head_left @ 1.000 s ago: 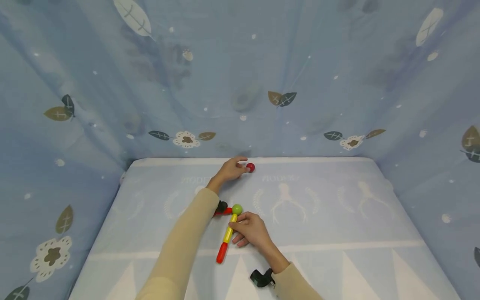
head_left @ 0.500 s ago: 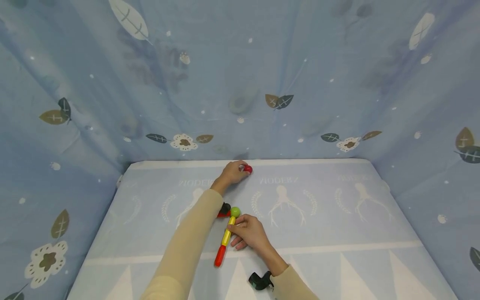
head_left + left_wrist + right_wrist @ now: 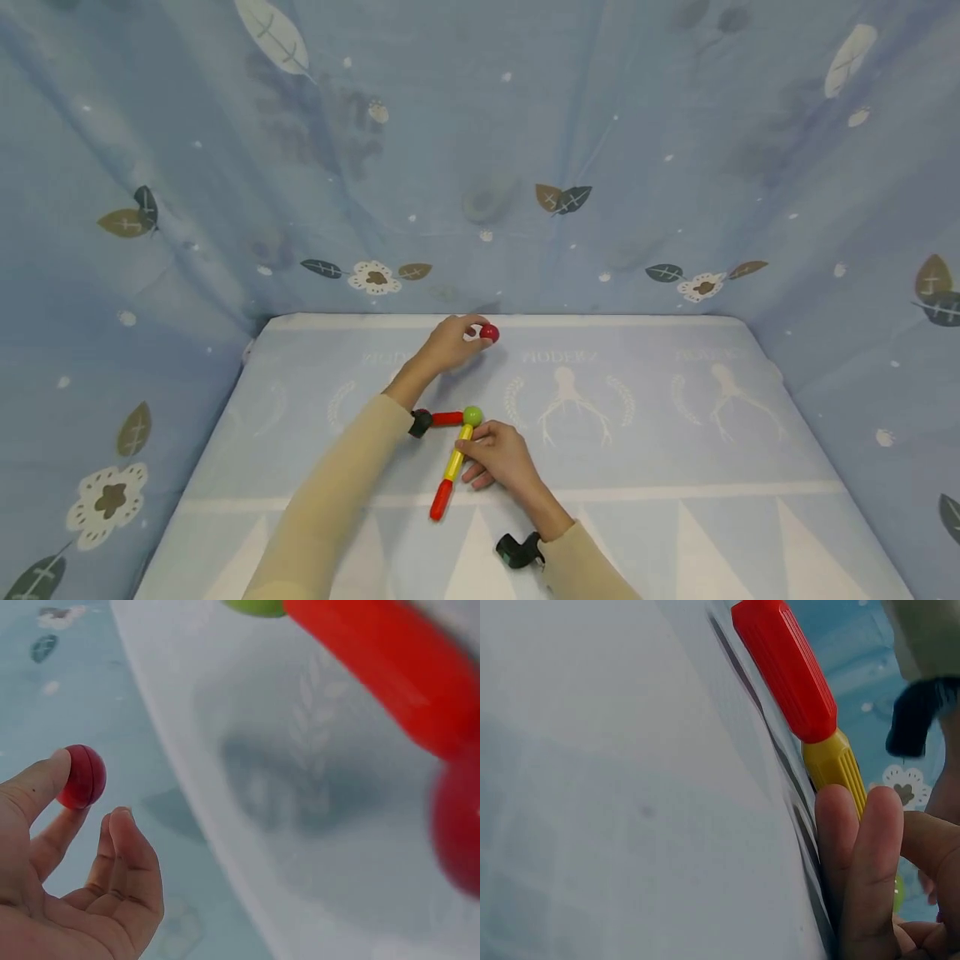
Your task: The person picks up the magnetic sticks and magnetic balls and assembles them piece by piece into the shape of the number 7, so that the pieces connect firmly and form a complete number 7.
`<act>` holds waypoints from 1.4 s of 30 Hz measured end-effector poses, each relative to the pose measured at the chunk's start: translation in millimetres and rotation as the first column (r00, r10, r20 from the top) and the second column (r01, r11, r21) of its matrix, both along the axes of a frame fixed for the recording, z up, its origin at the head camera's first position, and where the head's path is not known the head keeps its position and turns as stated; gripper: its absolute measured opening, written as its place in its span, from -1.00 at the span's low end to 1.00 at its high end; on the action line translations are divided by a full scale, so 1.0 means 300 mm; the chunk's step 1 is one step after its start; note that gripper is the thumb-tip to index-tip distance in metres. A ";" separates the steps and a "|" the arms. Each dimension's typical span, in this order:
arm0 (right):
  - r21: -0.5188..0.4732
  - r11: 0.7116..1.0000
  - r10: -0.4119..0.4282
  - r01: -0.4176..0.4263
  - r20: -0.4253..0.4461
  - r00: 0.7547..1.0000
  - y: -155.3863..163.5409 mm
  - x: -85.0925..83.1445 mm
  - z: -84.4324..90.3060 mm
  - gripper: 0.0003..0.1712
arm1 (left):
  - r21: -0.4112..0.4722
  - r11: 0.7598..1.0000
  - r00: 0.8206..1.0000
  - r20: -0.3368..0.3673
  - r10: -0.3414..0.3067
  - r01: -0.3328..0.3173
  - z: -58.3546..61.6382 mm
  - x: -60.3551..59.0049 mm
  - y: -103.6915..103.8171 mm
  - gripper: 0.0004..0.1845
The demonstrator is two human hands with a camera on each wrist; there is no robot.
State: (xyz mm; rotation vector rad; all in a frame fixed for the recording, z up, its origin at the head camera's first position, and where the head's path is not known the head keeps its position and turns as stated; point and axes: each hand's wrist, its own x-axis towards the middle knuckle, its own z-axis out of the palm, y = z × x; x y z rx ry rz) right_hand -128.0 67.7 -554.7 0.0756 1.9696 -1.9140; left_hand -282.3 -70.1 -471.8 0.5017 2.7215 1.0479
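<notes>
In the head view my left hand (image 3: 448,343) pinches a small red ball (image 3: 489,333) near the table's back edge. The left wrist view shows the ball (image 3: 82,777) between thumb and index finger, a groove round it, the other fingers curled loosely. My right hand (image 3: 501,457) pinches the yellow stick (image 3: 456,463) of a toy assembly. That stick runs from a green ball (image 3: 472,416) to a red stick (image 3: 441,500) at the near end. A second red stick (image 3: 447,419) reaches left from the green ball, with another red ball (image 3: 461,817) at its end.
A pale patterned cloth (image 3: 645,467) covers the table. Blue printed curtain (image 3: 480,150) hangs behind it and along both sides. Black wrist cameras sit at the left wrist (image 3: 421,423) and the right wrist (image 3: 519,552); the left one lies over the assembly's left end.
My left thumb and index finger have closed on the red ball, and the hand has drawn it slightly left. The left forearm has swung left, uncovering more of the red stick. The right hand stays put.
</notes>
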 end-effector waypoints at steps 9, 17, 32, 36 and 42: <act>0.007 1.000 -0.008 0.008 0.005 1.000 0.004 -0.004 -0.005 -0.54 | 0.043 0.999 1.000 -0.020 0.021 -0.021 0.064 0.199 -0.105 -0.55; 0.010 1.000 -0.002 0.002 -0.002 1.000 0.006 -0.001 -0.011 -0.54 | 0.119 0.990 0.998 0.011 0.068 -0.069 0.065 0.382 -0.189 -0.54; -0.006 1.000 0.007 -0.007 -0.015 1.000 0.000 -0.001 -0.009 -0.53 | 0.152 0.972 0.983 0.072 0.170 -0.180 0.012 0.644 -0.280 -0.53; -0.006 1.000 0.013 -0.014 -0.010 1.000 -0.001 0.001 -0.004 -0.53 | 0.155 0.972 0.979 0.129 0.160 -0.179 -0.010 0.695 -0.295 -0.55; 0.012 1.000 0.005 -0.005 -0.013 1.000 -0.006 0.003 0.002 -0.54 | 0.178 0.970 0.971 0.203 0.128 -0.165 -0.056 0.752 -0.315 -0.56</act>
